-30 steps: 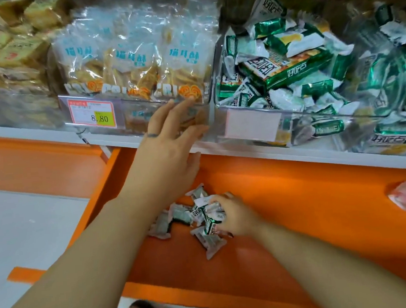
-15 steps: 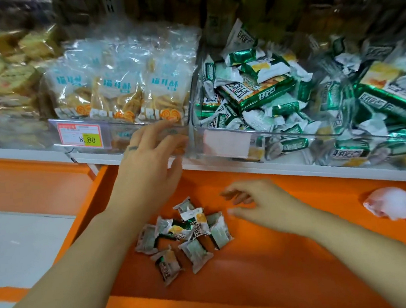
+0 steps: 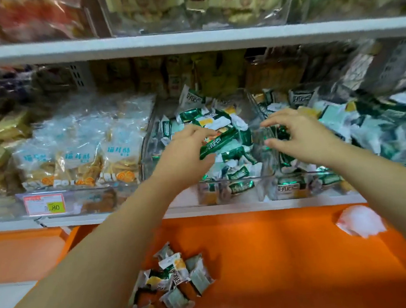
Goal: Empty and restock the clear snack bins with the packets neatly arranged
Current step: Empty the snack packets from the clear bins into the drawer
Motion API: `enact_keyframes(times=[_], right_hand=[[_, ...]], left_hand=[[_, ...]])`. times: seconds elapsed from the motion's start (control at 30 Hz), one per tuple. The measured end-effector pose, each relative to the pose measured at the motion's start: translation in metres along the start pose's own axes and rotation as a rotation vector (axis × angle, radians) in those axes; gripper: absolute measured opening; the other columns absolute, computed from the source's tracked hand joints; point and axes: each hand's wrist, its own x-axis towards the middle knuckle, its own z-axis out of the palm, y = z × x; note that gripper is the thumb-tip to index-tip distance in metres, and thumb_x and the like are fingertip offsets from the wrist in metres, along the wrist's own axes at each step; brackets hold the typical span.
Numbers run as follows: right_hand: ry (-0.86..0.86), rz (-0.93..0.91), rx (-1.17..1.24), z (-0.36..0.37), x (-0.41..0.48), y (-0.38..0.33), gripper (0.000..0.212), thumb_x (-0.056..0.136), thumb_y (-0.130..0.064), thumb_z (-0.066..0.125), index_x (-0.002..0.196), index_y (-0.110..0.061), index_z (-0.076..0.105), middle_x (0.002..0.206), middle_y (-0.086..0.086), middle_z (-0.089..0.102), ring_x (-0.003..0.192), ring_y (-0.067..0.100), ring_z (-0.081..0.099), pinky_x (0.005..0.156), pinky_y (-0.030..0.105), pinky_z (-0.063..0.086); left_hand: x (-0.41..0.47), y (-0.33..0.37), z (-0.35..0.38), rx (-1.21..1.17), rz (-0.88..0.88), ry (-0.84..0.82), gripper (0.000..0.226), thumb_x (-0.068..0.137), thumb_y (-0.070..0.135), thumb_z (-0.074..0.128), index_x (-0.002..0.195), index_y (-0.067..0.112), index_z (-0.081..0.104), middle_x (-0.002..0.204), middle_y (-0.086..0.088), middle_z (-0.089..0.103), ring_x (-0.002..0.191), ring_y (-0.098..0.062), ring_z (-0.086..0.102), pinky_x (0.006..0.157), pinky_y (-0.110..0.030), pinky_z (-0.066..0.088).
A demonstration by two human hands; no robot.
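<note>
A clear bin [image 3: 237, 192] on the white shelf holds a heap of green-and-white snack packets [image 3: 238, 173]. My left hand [image 3: 187, 155] is inside it, fingers above and thumb below a long green packet [image 3: 220, 141], which it grips. My right hand [image 3: 301, 138] hovers at the clear wall between this bin and the right-hand bin [image 3: 322, 182]. Its fingers and thumb are spread apart and hold nothing. A small pile of the same packets [image 3: 173, 279] lies on the orange ledge [image 3: 279, 257] below.
To the left, another clear bin [image 3: 83, 201] holds bags of biscuits [image 3: 79, 159] and carries a price tag [image 3: 44, 204]. A crumpled white-pink bag [image 3: 360, 221] lies at the ledge's right. An upper shelf board [image 3: 187, 41] hangs over the bins.
Both hands have risen from the orange ledge into the bin of green packets. The left hand has taken hold of a long green packet. The pile stays on the ledge.
</note>
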Motion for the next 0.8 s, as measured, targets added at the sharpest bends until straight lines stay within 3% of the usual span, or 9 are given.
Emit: enact_keyframes(times=[0.13,0.27,0.43,0.53,0.63,0.7,0.77,0.8], right_hand=[[-0.041,0.040,0.141,-0.005,0.016,0.009,0.036,0.086,-0.031,0.068,0.120,-0.021,0.063,0.126,0.003,0.061,0.108,0.014,0.057,0.096,0.032,0.046],[-0.002,0.014,0.143,-0.011,0.031,0.012,0.035,0.088,-0.026,0.067,0.122,-0.018,0.062,0.128,0.000,0.060,0.098,0.002,0.051,0.084,0.016,0.036],[0.039,-0.103,0.072,-0.004,0.059,-0.006,0.040,0.086,-0.026,0.068,0.125,-0.021,0.060,0.127,0.001,0.059,0.095,0.007,0.052,0.086,0.017,0.036],[-0.004,-0.121,0.072,-0.006,0.084,-0.016,0.057,0.084,-0.023,0.071,0.137,-0.018,0.049,0.138,0.001,0.053,0.118,0.014,0.053,0.091,0.015,0.032],[-0.202,-0.107,-0.007,-0.002,0.107,-0.024,0.081,0.081,-0.023,0.074,0.149,-0.021,0.029,0.148,0.002,0.042,0.125,0.019,0.048,0.093,0.019,0.035],[-0.305,-0.080,-0.086,0.002,0.121,-0.028,0.091,0.081,-0.026,0.074,0.152,-0.022,0.017,0.148,0.005,0.041,0.110,0.019,0.056,0.085,0.017,0.042],[-0.399,-0.023,-0.109,0.006,0.135,-0.031,0.096,0.083,-0.027,0.073,0.153,-0.023,0.009,0.132,0.009,0.053,0.075,0.013,0.056,0.059,0.015,0.045],[-0.439,0.027,-0.075,0.007,0.141,-0.031,0.096,0.083,-0.027,0.073,0.153,-0.022,0.007,0.125,0.011,0.055,0.069,0.013,0.055,0.053,0.017,0.045]], left_hand=[[0.048,-0.012,-0.001,0.027,-0.082,-0.030,0.057,0.088,0.033,0.065,0.141,0.027,0.041,0.145,-0.006,0.030,0.130,-0.027,0.037,0.103,-0.040,0.038],[0.081,-0.026,-0.003,0.066,-0.218,-0.084,0.072,0.079,0.053,0.069,0.141,0.040,0.036,0.151,-0.016,0.018,0.140,-0.040,0.017,0.112,-0.049,0.029],[0.103,-0.038,-0.001,0.043,-0.207,-0.179,0.080,0.074,0.061,0.069,0.142,0.039,0.035,0.148,-0.013,0.038,0.134,-0.036,0.034,0.110,-0.044,0.033],[0.106,-0.041,-0.001,0.107,-0.235,-0.222,0.085,0.072,0.065,0.068,0.144,0.043,0.030,0.147,-0.016,0.035,0.135,-0.040,0.029,0.111,-0.045,0.029],[0.102,-0.038,-0.001,0.101,-0.276,-0.268,0.085,0.074,0.060,0.071,0.145,0.044,0.027,0.150,-0.018,0.024,0.137,-0.044,0.021,0.112,-0.046,0.025],[0.101,-0.038,-0.003,0.076,-0.273,-0.265,0.085,0.074,0.058,0.071,0.145,0.043,0.028,0.148,-0.018,0.024,0.137,-0.044,0.021,0.111,-0.046,0.026],[0.101,-0.040,-0.003,0.072,-0.261,-0.267,0.085,0.073,0.060,0.070,0.144,0.044,0.028,0.147,-0.018,0.025,0.136,-0.045,0.021,0.111,-0.048,0.027],[0.100,-0.041,-0.003,0.075,-0.256,-0.272,0.084,0.073,0.062,0.069,0.144,0.045,0.027,0.147,-0.018,0.025,0.136,-0.046,0.021,0.110,-0.049,0.027]])
